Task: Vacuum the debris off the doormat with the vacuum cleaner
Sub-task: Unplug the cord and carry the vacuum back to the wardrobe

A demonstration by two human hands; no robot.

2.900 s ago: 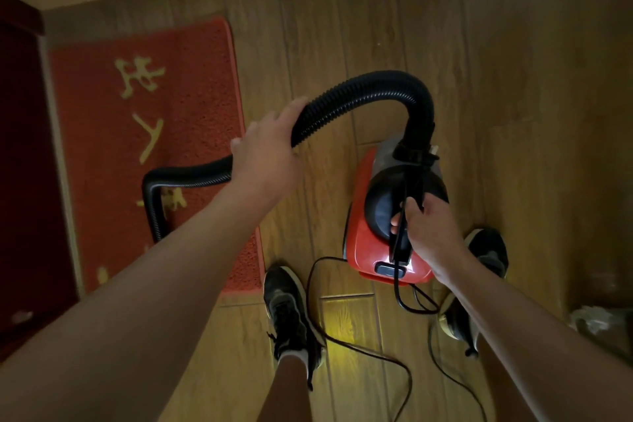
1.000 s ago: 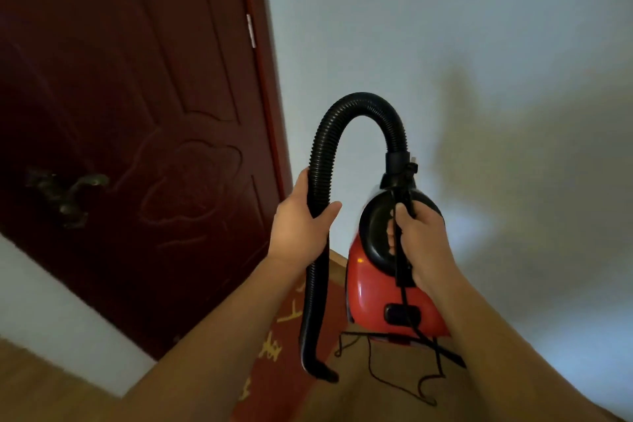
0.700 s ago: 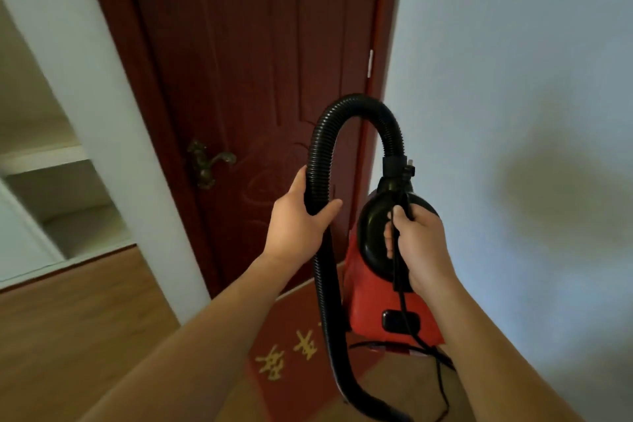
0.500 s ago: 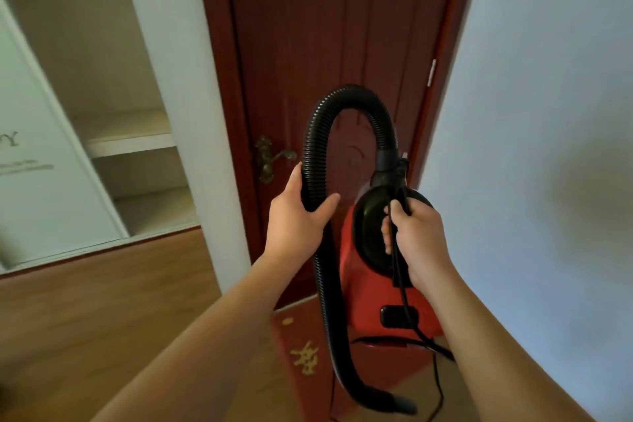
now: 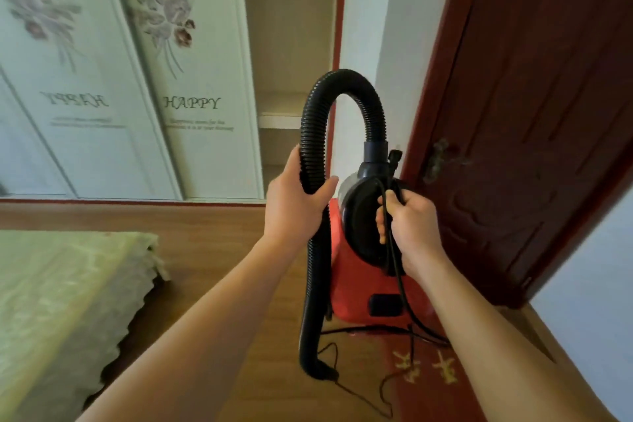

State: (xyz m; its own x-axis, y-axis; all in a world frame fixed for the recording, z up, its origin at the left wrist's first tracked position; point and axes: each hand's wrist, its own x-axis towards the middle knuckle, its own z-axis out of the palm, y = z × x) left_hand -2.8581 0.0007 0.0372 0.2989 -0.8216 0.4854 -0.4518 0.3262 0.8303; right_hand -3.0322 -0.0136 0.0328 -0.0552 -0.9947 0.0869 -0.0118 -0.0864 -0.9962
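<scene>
Below the right hand (image 5: 409, 226), a red doormat (image 5: 424, 397) with yellow characters is seen on the wooden floor (image 5: 205, 240), partly hidden by that forearm. The vacuum (image 5: 356, 288), red with a black top, is held upright above the mat. Its black handle (image 5: 363, 212) is gripped by the right hand, whose curled fingers also clamp the black cord (image 5: 397, 271). From that hand the cord is trailed down past the red body to the floor and mat. The ribbed black hose (image 5: 342, 77) is arched up from the vacuum's top and down again, and is grasped by the left hand (image 5: 294, 212), with thumb and fingers wrapped round it. Its free end is hung below that hand, close to the floor; contact cannot be told. Left of the left forearm, a bed (image 5: 51, 301) with a pale green cover is seen. Beyond the hands, wardrobe panels (image 5: 191, 62) printed with flowers and "HAPPY" are seen. Right of the right hand, a dark red door (image 5: 531, 113) with a metal lever (image 5: 436, 158) is seen.
</scene>
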